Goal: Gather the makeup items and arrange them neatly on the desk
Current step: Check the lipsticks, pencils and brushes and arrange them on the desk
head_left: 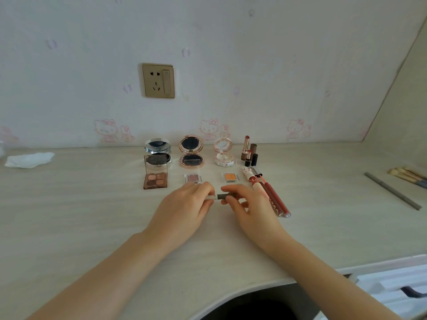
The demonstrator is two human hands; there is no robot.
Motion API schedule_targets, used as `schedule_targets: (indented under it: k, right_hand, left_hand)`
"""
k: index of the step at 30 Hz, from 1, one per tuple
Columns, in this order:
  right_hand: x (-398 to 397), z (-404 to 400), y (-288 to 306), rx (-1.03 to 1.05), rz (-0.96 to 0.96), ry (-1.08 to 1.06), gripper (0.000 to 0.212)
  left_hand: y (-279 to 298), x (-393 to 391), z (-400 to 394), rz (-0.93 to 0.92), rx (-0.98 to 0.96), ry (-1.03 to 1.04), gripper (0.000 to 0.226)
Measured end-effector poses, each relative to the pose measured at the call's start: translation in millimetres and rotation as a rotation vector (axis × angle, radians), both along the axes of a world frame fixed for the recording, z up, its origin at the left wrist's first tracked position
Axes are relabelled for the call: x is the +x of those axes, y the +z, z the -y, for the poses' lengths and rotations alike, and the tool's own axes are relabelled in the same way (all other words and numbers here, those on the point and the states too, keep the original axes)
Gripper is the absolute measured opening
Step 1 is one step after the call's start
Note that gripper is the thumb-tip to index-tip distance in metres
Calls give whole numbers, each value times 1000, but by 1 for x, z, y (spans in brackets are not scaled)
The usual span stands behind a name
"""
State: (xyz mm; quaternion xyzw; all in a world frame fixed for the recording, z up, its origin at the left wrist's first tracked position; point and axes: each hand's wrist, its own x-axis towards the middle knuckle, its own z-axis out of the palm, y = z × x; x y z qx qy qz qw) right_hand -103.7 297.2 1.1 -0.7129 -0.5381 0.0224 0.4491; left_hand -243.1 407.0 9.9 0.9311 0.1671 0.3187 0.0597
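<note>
Between the two hands, just above the desk [92, 204], a small stick-shaped makeup item [223, 196] with a dark sleeve and a pale end is held level: the left hand [184, 204] pinches the pale end, the right hand [245, 204] pinches the dark part. Just behind them lie a pink single eyeshadow pan [193, 178] and an orange one [230, 177], and a four-shade eyeshadow palette [155, 177] stands open. Farther back, three round compacts [191, 151] sit open, lids up. Right of these stand lipsticks [247, 150], with lip pencils [275, 197] lying beside the right hand.
</note>
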Motion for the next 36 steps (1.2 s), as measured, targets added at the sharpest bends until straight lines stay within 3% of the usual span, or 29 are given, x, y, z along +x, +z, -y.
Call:
schedule_targets:
  k: [3, 10, 29, 36]
  right_hand:
    - [-2, 1, -2, 37, 273, -23, 20]
    - [-7, -1, -8, 134, 591, -70, 14]
    - [-10, 4, -5, 82, 654, -51, 30]
    - [-10, 5, -5, 97, 662, -54, 33]
  left_hand:
    - [2, -1, -4, -25, 143, 4, 11]
    - [2, -4, -4, -142, 304, 55, 32]
    - [-6, 0, -10, -112, 250, 83, 51]
    - [-6, 0, -16, -204, 181, 166, 66]
